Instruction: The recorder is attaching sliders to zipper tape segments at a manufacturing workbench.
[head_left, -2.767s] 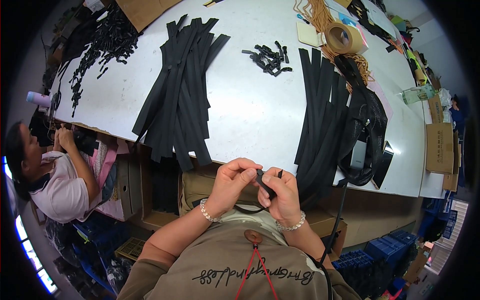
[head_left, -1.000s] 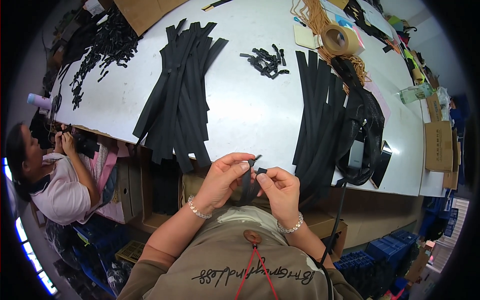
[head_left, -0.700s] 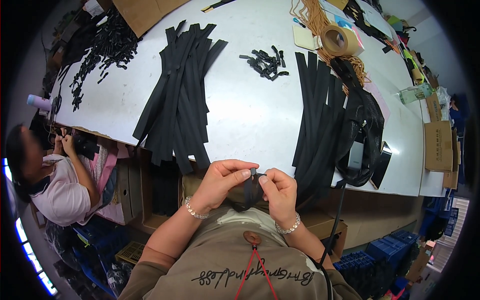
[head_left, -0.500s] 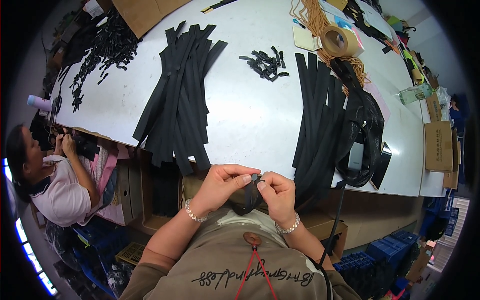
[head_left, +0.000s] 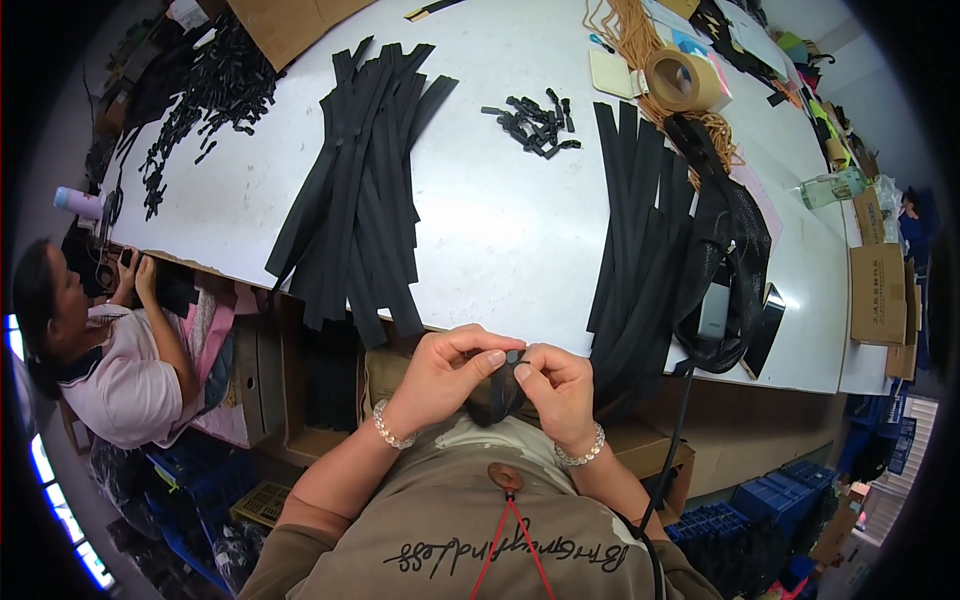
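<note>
In front of my body, just off the table's near edge, both hands are closed in a pinch. My left hand (head_left: 448, 372) and my right hand (head_left: 560, 388) hold a black zipper strip (head_left: 497, 397) between them, its loop hanging down. A small dark piece (head_left: 514, 356), perhaps a zipper slider, shows between the fingertips; they partly cover it. To the left on the table lies a pile of long black strips (head_left: 358, 190). More black strips (head_left: 635, 250) lie to the right. Between the piles, farther back, is a small heap of black zipper pulls (head_left: 535, 125).
A larger heap of black pulls (head_left: 215, 85) lies far left on the white table (head_left: 490, 250). Tape roll (head_left: 683, 80), tan cords (head_left: 625, 35), black mesh bag (head_left: 722, 260) and phone (head_left: 765, 330) occupy the right. A co-worker (head_left: 130, 370) sits at the left.
My hands stay almost in place, pinching the same strip, whose hanging loop looks narrower. The view has shifted slightly. At the left, the co-worker's hands have moved a little.
</note>
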